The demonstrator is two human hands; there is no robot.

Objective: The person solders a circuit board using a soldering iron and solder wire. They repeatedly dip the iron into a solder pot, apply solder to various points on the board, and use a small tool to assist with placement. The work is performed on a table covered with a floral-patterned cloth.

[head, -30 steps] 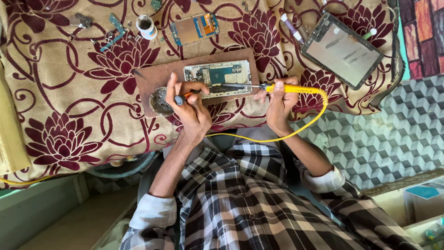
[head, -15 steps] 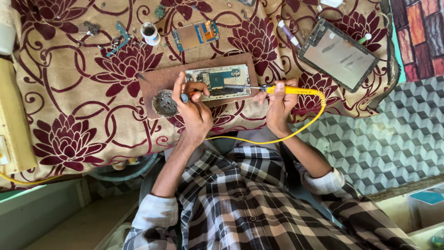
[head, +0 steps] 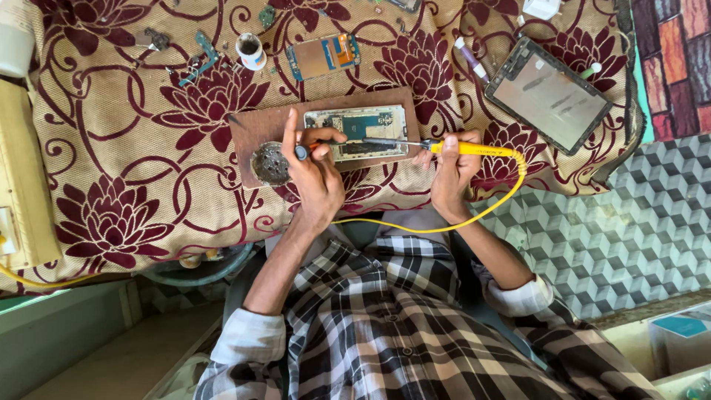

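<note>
Covering table — floral cloth [head: 111,148]; perhaps tiled floor [head: 629,222]

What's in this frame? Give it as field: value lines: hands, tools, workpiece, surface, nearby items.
left hand: holds a small blue-tipped tool over the circuit board
right hand: grips yellow soldering iron, tip on the board
workpiece: circuit board lying on brown wooden board
beside left hand: round metal dish
cord: yellow cable looping toward the lap
surface: floral cloth
nearby: tablet frame, second circuit board, small white pot
</note>
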